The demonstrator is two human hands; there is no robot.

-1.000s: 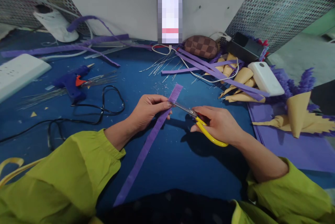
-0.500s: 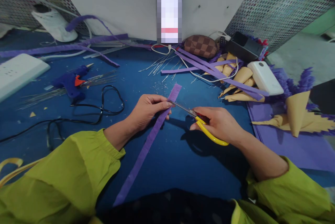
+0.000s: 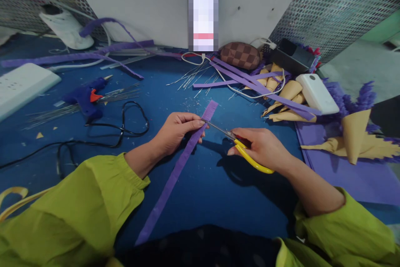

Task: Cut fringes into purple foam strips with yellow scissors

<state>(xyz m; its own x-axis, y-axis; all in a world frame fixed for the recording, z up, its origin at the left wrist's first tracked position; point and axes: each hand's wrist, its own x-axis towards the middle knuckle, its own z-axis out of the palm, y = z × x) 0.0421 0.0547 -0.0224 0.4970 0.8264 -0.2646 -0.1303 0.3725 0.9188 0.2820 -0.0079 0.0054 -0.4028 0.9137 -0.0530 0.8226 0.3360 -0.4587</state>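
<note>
A long purple paper strip [image 3: 176, 174] runs slantwise from the table's near edge up past my fingers, and its far end carries a row of fine cuts. My left hand [image 3: 179, 130] pinches it near that fringed end, thumb on top. In my right hand [image 3: 261, 146] is a pair of yellow-handled scissors [image 3: 250, 158], fingers through the loops. Their blades lie across the strip right beside my left thumb and look nearly closed. The blade tips are partly hidden at the thumb.
A blue glue gun [image 3: 86, 98] lies at left among thin wires and a black cord [image 3: 121, 133]. A phone [image 3: 203, 15] stands at the back wall. On the right are purple strips [image 3: 250, 81], a white power bank [image 3: 317, 94], brown paper cones [image 3: 356, 133] and purple sheets [image 3: 350, 179].
Both hands, the strip and the scissors hold almost the same position. The whole view has shifted very slightly.
</note>
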